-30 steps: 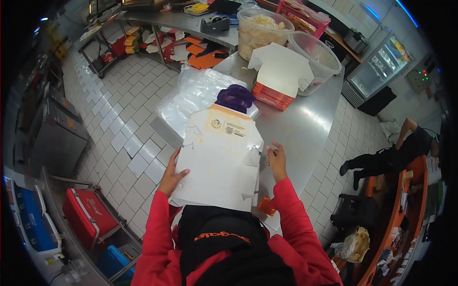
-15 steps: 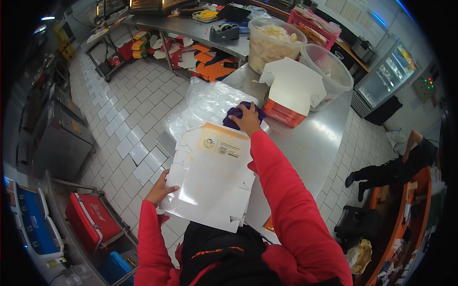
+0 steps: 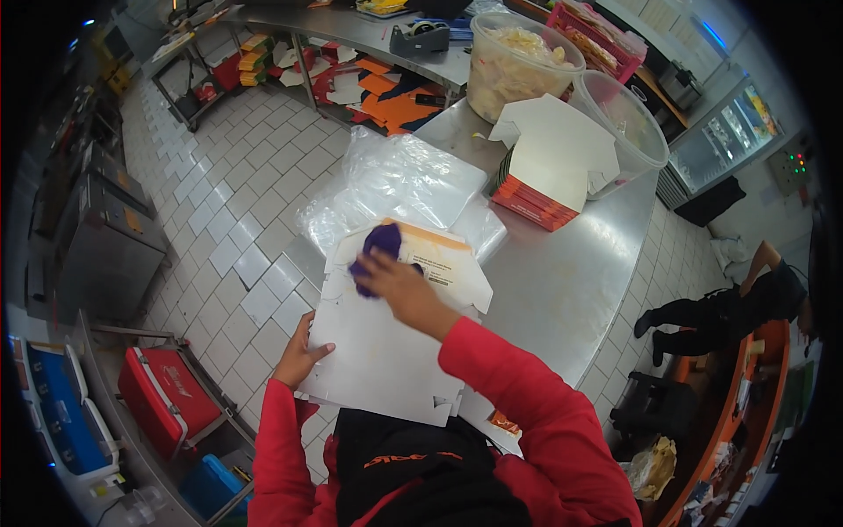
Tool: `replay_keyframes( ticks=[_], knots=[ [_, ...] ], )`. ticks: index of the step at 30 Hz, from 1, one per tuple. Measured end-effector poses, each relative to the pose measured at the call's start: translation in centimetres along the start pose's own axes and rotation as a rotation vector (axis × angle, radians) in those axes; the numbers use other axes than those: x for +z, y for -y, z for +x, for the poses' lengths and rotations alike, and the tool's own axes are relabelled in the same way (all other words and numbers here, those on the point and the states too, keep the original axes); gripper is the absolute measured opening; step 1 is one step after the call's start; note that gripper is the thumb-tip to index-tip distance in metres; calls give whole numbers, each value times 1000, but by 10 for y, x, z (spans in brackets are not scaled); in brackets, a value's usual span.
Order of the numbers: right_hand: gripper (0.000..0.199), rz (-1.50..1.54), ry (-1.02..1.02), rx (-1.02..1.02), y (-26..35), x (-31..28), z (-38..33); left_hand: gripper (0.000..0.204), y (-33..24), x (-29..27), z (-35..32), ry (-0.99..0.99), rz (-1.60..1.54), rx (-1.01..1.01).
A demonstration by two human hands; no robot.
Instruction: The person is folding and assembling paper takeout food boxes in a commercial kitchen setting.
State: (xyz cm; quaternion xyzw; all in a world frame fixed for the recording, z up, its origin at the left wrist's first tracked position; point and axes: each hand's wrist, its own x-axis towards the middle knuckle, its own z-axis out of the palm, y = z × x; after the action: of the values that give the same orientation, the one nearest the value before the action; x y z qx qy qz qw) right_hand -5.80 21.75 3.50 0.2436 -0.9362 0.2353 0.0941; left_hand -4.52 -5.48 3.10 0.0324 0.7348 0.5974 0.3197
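The right hand (image 3: 399,285) sits on top of the flat white cardboard sheet (image 3: 386,342), fingers curled and pinching a purple cloth (image 3: 378,244) against the sheet's far end, right beside a printed label there. The left hand (image 3: 299,356) grips the sheet's left edge, thumb on top and fingers tucked underneath, out of sight. The sheet lies at the near edge of the steel counter (image 3: 562,290), overhanging toward the person in red sleeves. Just beyond it, clear plastic bags (image 3: 404,180) lie spread out. Farther right sits a stack of folded boxes (image 3: 544,176) with orange edges, and behind it two big clear tubs (image 3: 518,61).
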Motion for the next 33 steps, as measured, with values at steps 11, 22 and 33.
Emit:
replay_keyframes(
  ticks=[11,22,33],
  knots=[
    [63,-130,-321,429,-79,-24,-53,67,-9,6,-1,-34,12,15],
    [44,175,-87,-15,29,1,-62,67,-15,6,-6,-39,86,20],
    [52,-29,-489,666,-59,-37,-125,68,-9,4,-6,-48,124,69]
  ],
)
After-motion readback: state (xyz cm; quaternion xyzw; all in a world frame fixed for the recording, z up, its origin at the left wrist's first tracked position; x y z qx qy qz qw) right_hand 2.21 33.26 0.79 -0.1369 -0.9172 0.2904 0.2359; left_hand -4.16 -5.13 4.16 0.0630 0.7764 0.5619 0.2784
